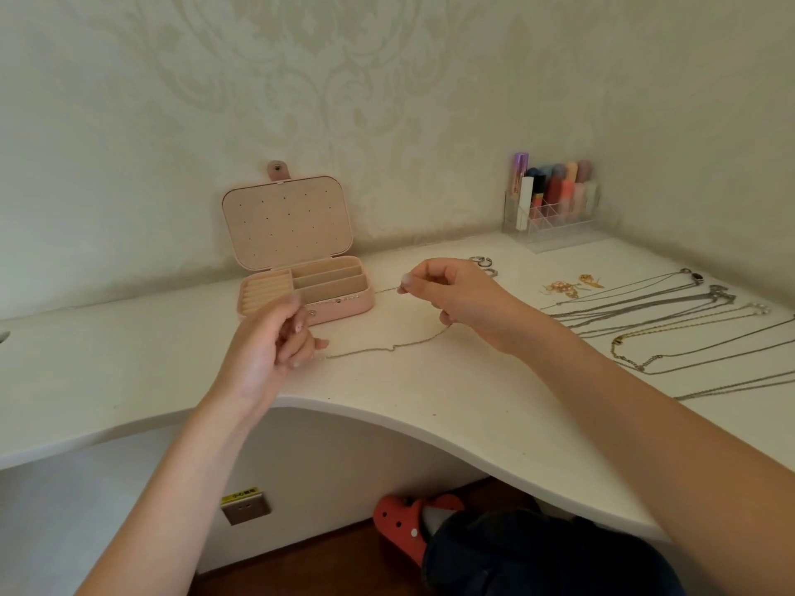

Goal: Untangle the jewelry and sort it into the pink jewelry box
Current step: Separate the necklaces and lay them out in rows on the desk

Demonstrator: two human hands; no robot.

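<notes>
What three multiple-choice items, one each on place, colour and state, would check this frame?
1. Where does the clear organiser stand?
A. Back right of the desk, by the wall
B. Inside the jewelry box
C. On the floor

2. What colour is the jewelry box?
A. Blue
B. Pink
C. Black

3. How is the box lid?
A. Snapped shut
B. Lying detached
C. Open, standing upright

Answers:
1 A, it stands at the wall beyond the necklaces.
2 B, its outer wall is pink.
3 C, the compartments show while both hands, left and right, pinch a thin chain.
</notes>
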